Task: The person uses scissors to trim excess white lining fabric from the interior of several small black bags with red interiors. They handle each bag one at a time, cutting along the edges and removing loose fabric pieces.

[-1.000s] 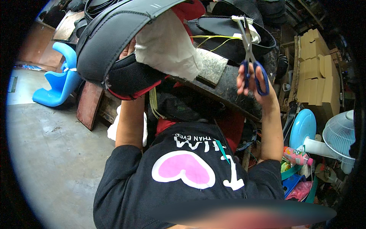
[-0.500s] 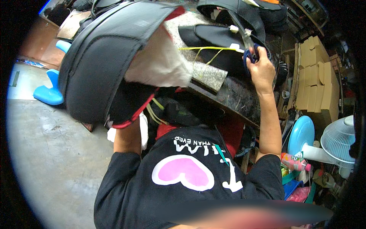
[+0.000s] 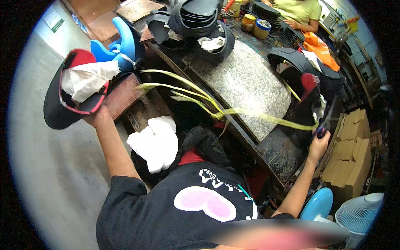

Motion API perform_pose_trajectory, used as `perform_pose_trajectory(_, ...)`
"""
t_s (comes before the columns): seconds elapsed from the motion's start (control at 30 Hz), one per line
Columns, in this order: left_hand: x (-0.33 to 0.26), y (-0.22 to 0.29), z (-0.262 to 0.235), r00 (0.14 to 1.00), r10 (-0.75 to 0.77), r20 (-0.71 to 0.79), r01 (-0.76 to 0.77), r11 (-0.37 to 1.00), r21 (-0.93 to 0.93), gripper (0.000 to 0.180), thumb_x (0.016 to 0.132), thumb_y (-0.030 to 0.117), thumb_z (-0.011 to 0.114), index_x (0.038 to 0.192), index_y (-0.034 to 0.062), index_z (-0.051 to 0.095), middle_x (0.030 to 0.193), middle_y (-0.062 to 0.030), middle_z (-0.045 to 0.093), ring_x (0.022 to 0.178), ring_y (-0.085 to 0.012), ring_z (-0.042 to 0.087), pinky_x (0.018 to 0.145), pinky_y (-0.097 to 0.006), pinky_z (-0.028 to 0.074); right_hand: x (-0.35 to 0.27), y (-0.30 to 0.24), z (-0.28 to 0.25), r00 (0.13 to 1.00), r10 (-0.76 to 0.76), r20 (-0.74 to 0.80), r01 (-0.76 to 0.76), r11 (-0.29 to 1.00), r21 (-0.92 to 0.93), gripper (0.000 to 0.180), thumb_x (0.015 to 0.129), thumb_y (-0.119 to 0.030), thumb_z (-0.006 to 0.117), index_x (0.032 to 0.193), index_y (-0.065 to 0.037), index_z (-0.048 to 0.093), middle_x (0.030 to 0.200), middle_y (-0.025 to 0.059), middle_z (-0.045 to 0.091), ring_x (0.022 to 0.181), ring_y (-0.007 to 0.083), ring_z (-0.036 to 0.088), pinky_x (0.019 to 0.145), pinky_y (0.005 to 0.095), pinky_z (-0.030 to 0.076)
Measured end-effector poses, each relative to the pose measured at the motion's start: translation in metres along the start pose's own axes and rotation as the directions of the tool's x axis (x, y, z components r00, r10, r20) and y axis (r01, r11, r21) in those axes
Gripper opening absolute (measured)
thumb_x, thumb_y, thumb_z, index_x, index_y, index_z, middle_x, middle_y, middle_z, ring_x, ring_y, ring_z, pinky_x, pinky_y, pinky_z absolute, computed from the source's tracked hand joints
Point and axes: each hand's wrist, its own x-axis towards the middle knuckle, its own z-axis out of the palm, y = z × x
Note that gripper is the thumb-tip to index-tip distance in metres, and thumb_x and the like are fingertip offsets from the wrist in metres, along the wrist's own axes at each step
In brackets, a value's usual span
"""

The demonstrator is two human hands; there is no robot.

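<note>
My left hand (image 3: 98,117) is stretched out to the left and grips a black cap with red trim (image 3: 62,109), stuffed with white paper (image 3: 85,79). My right hand (image 3: 318,143) is low at the right end of the workbench, closed on blue-handled scissors (image 3: 328,118) that point upward. Blurred yellow strands (image 3: 225,110) stream across the bench between the two hands. A speckled stone slab (image 3: 246,83) lies on the bench in front of me.
A stack of black caps (image 3: 200,18) and jars (image 3: 261,28) stand at the back of the bench, another black cap (image 3: 291,62) lies right. White paper (image 3: 156,141) rests at my lap. Blue plastic chair (image 3: 121,46), cardboard boxes (image 3: 354,160), two fans (image 3: 358,216). Another person (image 3: 300,9) works at the far end.
My left hand has swung the cap from overhead down and out to the left. My right hand has dropped with the scissors to the bench's right end, and yellow strands now trail across.
</note>
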Motion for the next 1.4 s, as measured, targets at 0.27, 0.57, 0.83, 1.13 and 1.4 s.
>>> perform_pose_trajectory(0.27, -0.021, -0.028, 0.024, 0.649, 0.272, 0.711, -0.758, 0.318, 0.57, 0.063, 0.085, 0.038, 0.067, 0.134, 0.0043, 0.046, 0.131, -0.0143, 0.054, 0.122, -0.0264, 0.051, 0.105, -0.039, 0.039, -0.013, 0.001, 0.029, 0.997, 0.034, -0.066, 0.009, 0.832, 0.555, 0.025, 0.087, -0.011, 0.072, 0.1, -0.001, 0.053, 0.093, 0.0056, 0.062, 0.087, 0.0152, 0.056, 0.087, 0.0299, 0.045)
perform_pose_trajectory(0.57, -0.042, -0.021, 0.262, -0.249, 0.526, 0.813, -0.939, 0.074, -0.335, 0.025, 0.077, 0.016, 0.058, 0.101, 0.013, 0.065, 0.099, -0.008, 0.064, 0.08, -0.0237, 0.065, 0.064, -0.033, 0.054, -0.034, -0.026, 0.039, 0.975, -0.065, -0.212, 0.168, 0.842, 0.513, 0.023, 0.088, -0.008, 0.07, 0.1, 0.0, 0.052, 0.093, 0.007, 0.062, 0.086, 0.0161, 0.057, 0.084, 0.0325, 0.048)
perform_pose_trajectory(0.83, -0.003, -0.084, 0.328, -0.338, -0.082, 0.938, -0.79, 0.566, -0.235, 0.031, 0.091, 0.018, 0.051, 0.117, 0.0199, 0.068, 0.102, -0.0063, 0.068, 0.082, -0.0227, 0.068, 0.074, -0.033, 0.054, -0.04, -0.033, 0.032, 0.972, -0.096, -0.214, 0.18, 0.892, 0.414, 0.022, 0.088, -0.007, 0.069, 0.1, -0.001, 0.052, 0.095, 0.0064, 0.061, 0.089, 0.016, 0.057, 0.087, 0.0315, 0.047)
perform_pose_trajectory(1.13, -0.057, -0.098, 0.286, -0.143, -0.026, 0.989, -0.508, 0.86, -0.051, 0.069, 0.088, 0.031, 0.065, 0.142, -0.0022, 0.037, 0.145, -0.0239, 0.04, 0.135, -0.0336, 0.038, 0.113, -0.037, 0.028, -0.021, -0.031, 0.019, 0.997, 0.073, 0.03, -0.077, 0.813, 0.577, 0.036, 0.085, -0.006, 0.073, 0.114, -0.001, 0.051, 0.091, 0.0049, 0.061, 0.081, 0.0121, 0.058, 0.075, 0.0248, 0.047)
perform_pose_trajectory(1.4, -0.077, -0.034, 0.277, 0.313, 0.067, 0.948, -0.787, 0.577, 0.219, 0.043, 0.09, 0.031, 0.057, 0.121, 0.0002, 0.057, 0.132, -0.027, 0.051, 0.13, -0.0415, 0.041, 0.108, -0.045, 0.033, -0.052, -0.099, -0.03, 0.854, 0.013, 0.52, -0.481, 0.401, 0.78, 0.02, 0.094, -0.017, 0.057, 0.108, -0.006, 0.049, 0.105, 0.0233, 0.068, 0.055, 0.0149, 0.063, 0.046, 0.02, 0.043)
